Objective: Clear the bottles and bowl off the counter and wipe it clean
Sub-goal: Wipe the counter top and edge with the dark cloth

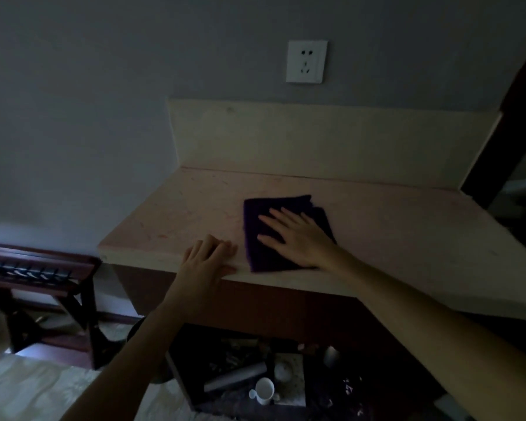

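Note:
A dark purple cloth (255, 226) lies flat on the pale counter (392, 226) near its front edge. My right hand (295, 238) presses on the cloth with fingers spread and straight. My left hand (207, 256) rests on the counter's front edge just left of the cloth, fingers loosely bent over the top, holding nothing. Nothing but the cloth and my hands lies on the counter top. Below the counter, in the dim space under it, lie a grey bottle (234, 376) on its side, a white cup (264, 390) and a pale bowl (283, 370).
A low backsplash (316, 138) runs along the counter's rear and right side. A white wall socket (306, 61) sits above it. A dark wooden rack (40, 271) stands to the left on the floor. A dark frame (516, 95) rises at the right.

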